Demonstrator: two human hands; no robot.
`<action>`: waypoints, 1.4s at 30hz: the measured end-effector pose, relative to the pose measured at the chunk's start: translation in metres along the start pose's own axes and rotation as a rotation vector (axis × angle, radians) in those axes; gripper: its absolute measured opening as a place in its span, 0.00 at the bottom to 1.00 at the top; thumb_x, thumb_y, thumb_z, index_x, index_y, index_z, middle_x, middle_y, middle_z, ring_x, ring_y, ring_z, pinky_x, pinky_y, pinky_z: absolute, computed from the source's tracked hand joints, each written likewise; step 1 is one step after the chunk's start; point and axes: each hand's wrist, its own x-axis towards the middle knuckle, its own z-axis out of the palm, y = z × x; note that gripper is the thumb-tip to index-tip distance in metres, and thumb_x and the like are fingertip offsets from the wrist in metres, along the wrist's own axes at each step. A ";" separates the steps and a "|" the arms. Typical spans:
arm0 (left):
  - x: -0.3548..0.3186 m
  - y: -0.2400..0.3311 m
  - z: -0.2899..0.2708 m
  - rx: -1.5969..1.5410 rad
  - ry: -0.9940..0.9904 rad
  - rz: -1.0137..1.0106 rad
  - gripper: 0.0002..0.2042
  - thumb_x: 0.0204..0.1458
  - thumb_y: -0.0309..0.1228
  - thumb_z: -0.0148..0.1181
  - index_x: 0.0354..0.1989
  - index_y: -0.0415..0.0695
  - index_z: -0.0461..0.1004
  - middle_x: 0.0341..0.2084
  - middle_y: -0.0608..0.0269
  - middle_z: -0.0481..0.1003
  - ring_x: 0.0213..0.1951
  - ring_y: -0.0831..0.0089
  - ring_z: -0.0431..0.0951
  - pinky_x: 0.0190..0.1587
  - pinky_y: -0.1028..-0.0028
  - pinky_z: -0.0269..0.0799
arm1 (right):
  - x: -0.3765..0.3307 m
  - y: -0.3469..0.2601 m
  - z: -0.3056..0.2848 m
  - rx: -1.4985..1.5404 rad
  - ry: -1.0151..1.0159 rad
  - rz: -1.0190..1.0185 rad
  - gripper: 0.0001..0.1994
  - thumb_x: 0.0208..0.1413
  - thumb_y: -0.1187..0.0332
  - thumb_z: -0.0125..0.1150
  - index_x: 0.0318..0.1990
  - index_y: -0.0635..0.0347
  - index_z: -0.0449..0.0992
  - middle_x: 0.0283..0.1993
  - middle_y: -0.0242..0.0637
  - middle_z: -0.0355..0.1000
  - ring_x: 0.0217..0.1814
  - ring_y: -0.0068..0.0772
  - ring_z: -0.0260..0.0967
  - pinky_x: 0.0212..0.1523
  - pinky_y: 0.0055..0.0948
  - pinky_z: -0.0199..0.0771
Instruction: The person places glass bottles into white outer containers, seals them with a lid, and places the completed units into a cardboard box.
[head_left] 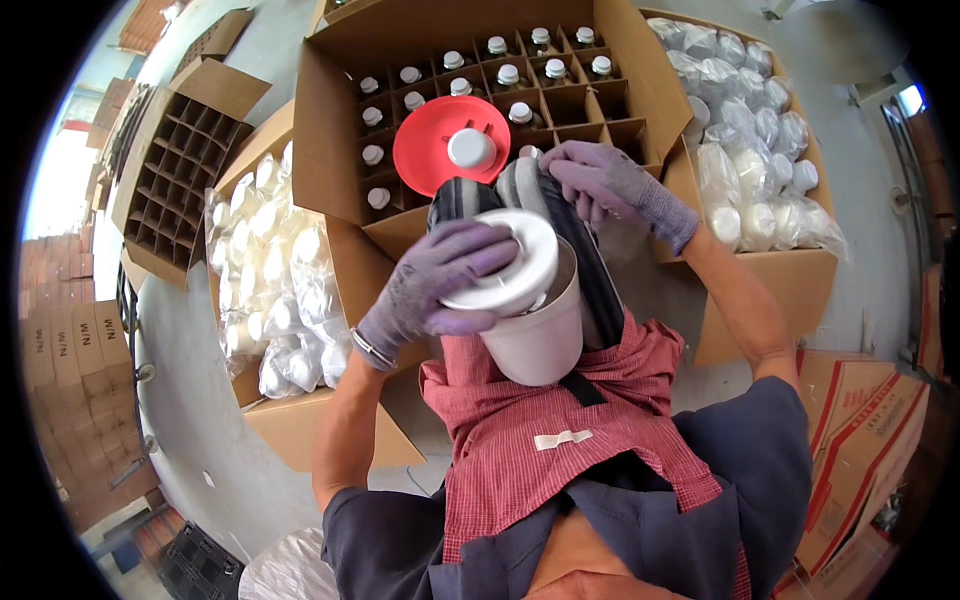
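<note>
Shirt and apron: dark blue shirt (pixel 400 530) under a red apron (pixel 500 460), which drapes over my lap.
Left hand (pixel 440 275): gloved in purple and grey, grasping the white lid (pixel 525 265), fingers across its top, thumb at its underside.
White lid: tilted over the left rim of the tub, whose right side gapes.
White tub (pixel 540 345): on my lap, between my thighs.
Right hand (pixel 605 180): gloved alike, fingers bent, near the carton's near edge; I cannot tell whether it grasps anything.
Red dish (pixel 420 150): round, over the carton's near edge, bearing a white cap (pixel 471 150).
Divided carton (pixel 325 140): white-capped bottles (pixel 508 76) stand in cells along its far and left edges.
Side boxes: left box (pixel 320 430) and right box (pixel 770 290), both full of bagged white pieces (pixel 270 270).
Far left: another partitioned carton (pixel 180 165), then stacked boxes (pixel 85 350).
</note>
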 end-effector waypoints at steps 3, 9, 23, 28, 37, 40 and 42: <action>0.002 -0.003 0.017 -0.042 -0.034 0.015 0.32 0.42 0.51 0.64 0.56 0.48 0.72 0.53 0.55 0.71 0.52 0.48 0.70 0.57 0.56 0.66 | 0.012 0.030 0.017 0.179 0.005 -0.305 0.18 0.63 0.62 0.52 0.56 0.60 0.70 0.40 0.33 0.70 0.43 0.18 0.68 0.44 0.21 0.69; 0.004 0.006 0.032 -0.054 -0.080 -0.080 0.34 0.42 0.57 0.61 0.56 0.48 0.71 0.54 0.53 0.69 0.57 0.48 0.65 0.60 0.54 0.58 | 0.006 0.033 0.070 -0.108 -0.020 -0.545 0.15 0.61 0.65 0.51 0.53 0.60 0.70 0.51 0.46 0.68 0.52 0.43 0.68 0.54 0.35 0.68; -0.038 0.023 0.135 -0.785 0.444 -0.805 0.23 0.64 0.34 0.45 0.63 0.33 0.59 0.60 0.54 0.65 0.61 0.66 0.63 0.64 0.73 0.55 | -0.120 0.065 0.029 -0.613 0.155 -0.281 0.28 0.53 0.48 0.60 0.52 0.64 0.72 0.45 0.50 0.70 0.42 0.47 0.72 0.44 0.38 0.72; -0.037 0.042 0.083 -0.895 0.140 -0.945 0.22 0.56 0.38 0.58 0.54 0.35 0.68 0.46 0.60 0.74 0.47 0.76 0.73 0.52 0.75 0.68 | -0.151 0.095 0.023 -0.636 0.142 -0.206 0.29 0.54 0.48 0.59 0.53 0.63 0.71 0.46 0.49 0.70 0.43 0.49 0.71 0.45 0.39 0.71; -0.077 0.062 0.102 -1.037 0.075 -0.821 0.29 0.53 0.42 0.54 0.61 0.38 0.65 0.50 0.60 0.72 0.51 0.73 0.72 0.55 0.74 0.66 | -0.151 0.140 0.015 -0.668 -0.290 -0.035 0.29 0.59 0.52 0.52 0.62 0.63 0.63 0.55 0.53 0.66 0.59 0.55 0.63 0.60 0.42 0.62; -0.055 0.065 0.105 -1.178 0.131 -0.892 0.24 0.58 0.38 0.53 0.59 0.38 0.66 0.49 0.60 0.73 0.50 0.73 0.73 0.54 0.74 0.67 | -0.146 0.135 0.029 -0.372 0.349 -0.629 0.28 0.60 0.52 0.50 0.61 0.63 0.64 0.56 0.52 0.66 0.58 0.53 0.63 0.60 0.40 0.62; -0.037 0.064 0.123 -1.102 0.127 -0.903 0.20 0.60 0.37 0.52 0.55 0.37 0.70 0.46 0.61 0.75 0.47 0.77 0.73 0.51 0.76 0.68 | -0.119 0.135 0.035 -0.236 0.318 -0.836 0.29 0.60 0.49 0.50 0.61 0.62 0.65 0.55 0.48 0.66 0.57 0.46 0.64 0.59 0.35 0.62</action>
